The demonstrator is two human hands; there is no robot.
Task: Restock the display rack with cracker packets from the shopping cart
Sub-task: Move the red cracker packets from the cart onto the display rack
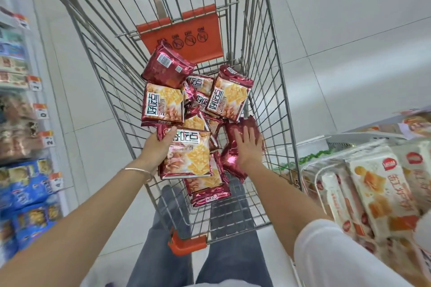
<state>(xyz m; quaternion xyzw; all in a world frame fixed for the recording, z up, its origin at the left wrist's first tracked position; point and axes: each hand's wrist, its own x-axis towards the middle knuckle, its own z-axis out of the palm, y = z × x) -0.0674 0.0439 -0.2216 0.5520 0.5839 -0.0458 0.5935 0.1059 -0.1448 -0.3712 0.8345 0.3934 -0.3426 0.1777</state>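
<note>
- Shelf (21,123): stocked, far left.
- Left hand (158,144): thumb and fingers clamped on the edge of a packet (189,154), which lies face up atop the pile (229,98) in the cart (268,77).
- Right hand (248,147): fingers straight and spread, flat on a red packet (231,161) by the cart's right wall.
- Rack (338,138): right, holding white packs (382,191).

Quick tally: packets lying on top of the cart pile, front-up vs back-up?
Front up: 3: left packet, right packet, near packet in left hand.
Back up: 2: top packet, red packet under right hand.
Total: 5. Part-buried packets beneath can't be counted.
</note>
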